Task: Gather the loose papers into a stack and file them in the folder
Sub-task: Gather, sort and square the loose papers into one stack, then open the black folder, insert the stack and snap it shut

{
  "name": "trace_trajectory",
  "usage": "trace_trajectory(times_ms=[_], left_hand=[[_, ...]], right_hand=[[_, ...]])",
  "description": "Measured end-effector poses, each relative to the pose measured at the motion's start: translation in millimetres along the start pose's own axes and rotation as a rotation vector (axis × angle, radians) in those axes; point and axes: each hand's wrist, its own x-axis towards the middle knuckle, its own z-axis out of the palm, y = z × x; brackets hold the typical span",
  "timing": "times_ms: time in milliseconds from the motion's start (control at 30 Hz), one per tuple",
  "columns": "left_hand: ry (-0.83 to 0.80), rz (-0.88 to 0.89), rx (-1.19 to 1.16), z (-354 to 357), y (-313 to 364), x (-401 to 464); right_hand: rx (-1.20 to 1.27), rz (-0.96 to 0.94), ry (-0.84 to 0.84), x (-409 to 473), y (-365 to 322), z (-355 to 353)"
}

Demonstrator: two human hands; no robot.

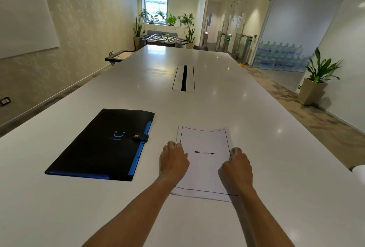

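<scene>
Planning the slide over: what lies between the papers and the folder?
Only bare table between papers and folder, besides the left hand; head view.

Table (227, 108): long, white, glossy; runs from me to the far end of the room.
Papers (205, 159): white stack lying flat in front of me; top sheet reads "BIBLIOGRAPHY" inside a thin black border.
My left hand (173, 160): curled, gripping the stack's left edge.
My right hand (238, 164): curled, gripping the stack's right edge.
Folder (102, 144): black with blue edging, snap strap fastened; lies flat, left of the papers, apart from them.
</scene>
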Motion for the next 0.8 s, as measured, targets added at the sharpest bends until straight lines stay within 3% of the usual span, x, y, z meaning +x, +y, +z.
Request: trace_trajectory(times_ms=[167, 300, 467, 633, 800], left_hand=[[0.014, 0.063, 0.005, -4.1, -15.2, 0.6], [0.163, 0.062, -0.065, -22.9, -32.2, 6.4], [0.273, 0.037, 0.070, -59.1, -69.1, 25.6], [0.190, -0.049, 0.272, -89.3, -124.4, 44.1], [-0.059, -0.157, 0.278, -87.6, -156.1, 44.7]], right_hand=[[-0.199, 0.001, 0.146, -4.0, 3.9, 1.0], [-0.167, -0.112, 0.257, -5.8, -16.7, 7.3], [-0.038, -0.364, 0.149, -6.6, -71.9, 38.8], [0.014, -0.590, -0.031, -13.6, -128.2, 95.8], [-0.017, -0.710, -0.102, -15.9, -158.5, 146.1]])
